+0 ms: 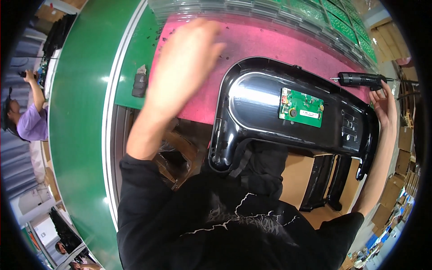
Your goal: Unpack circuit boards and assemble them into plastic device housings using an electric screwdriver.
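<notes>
My left hand (191, 56) is over the left part of a pink mat (252, 38), near small dark screws scattered there. Motion smears its fingers, and I cannot make out anything in them. At the right, my right hand (384, 103) has its fingers around the rear end of a black electric screwdriver (360, 79), whose bit points left. Between my hands a glossy black curved plastic housing (258, 121) sits partly on the mat and reaches over its near edge. On it lies a green circuit board (308, 108) with a white label and a round black part.
Clear plastic trays (310, 22) with green boards line the far side. A dark wrapped bundle (140, 83) lies left of the mat. Below are an open carton (177, 157) and a box (297, 177) with black parts. Beyond the green surface (81, 103), a person in purple (32, 119) works.
</notes>
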{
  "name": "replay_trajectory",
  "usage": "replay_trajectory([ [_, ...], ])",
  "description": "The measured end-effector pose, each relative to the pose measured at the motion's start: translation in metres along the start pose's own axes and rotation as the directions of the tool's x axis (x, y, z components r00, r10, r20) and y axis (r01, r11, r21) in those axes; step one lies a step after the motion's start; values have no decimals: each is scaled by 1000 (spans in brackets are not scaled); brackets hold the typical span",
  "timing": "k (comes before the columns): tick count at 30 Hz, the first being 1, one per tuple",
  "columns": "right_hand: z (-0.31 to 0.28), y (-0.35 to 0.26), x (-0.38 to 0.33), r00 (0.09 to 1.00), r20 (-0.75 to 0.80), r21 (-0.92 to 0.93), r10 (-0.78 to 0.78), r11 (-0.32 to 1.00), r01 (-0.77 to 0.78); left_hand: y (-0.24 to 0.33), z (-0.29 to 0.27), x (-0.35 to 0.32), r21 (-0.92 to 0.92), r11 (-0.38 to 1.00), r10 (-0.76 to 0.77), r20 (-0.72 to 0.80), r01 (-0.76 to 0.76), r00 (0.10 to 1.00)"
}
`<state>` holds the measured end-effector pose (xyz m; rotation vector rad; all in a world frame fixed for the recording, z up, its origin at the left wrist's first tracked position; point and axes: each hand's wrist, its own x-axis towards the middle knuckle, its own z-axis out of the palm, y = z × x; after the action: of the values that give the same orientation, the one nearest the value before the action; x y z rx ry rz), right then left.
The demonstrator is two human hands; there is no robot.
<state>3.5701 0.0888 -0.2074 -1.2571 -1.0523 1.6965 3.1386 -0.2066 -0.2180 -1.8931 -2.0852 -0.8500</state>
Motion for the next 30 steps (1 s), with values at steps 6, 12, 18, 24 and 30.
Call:
replay_trajectory([
  [6,50,5,-1,915,-217,-27,-340,939,343,-20,-6,-15,71,989,-141,216,128,966],
  [12,147,32,-27,891,211,243,-403,904,352,-24,-5,-14,31,990,-138,244,135,960],
  [18,162,22,-64,773,236,446,-589,773,452,-18,-12,1,-37,949,-282,345,313,895],
  [24,192,20,-122,694,390,704,-605,682,200,53,-30,31,-618,771,3,246,155,969],
  [30,205,16,-158,614,475,740,-630,663,108,96,-9,36,-888,417,126,268,194,955],
])
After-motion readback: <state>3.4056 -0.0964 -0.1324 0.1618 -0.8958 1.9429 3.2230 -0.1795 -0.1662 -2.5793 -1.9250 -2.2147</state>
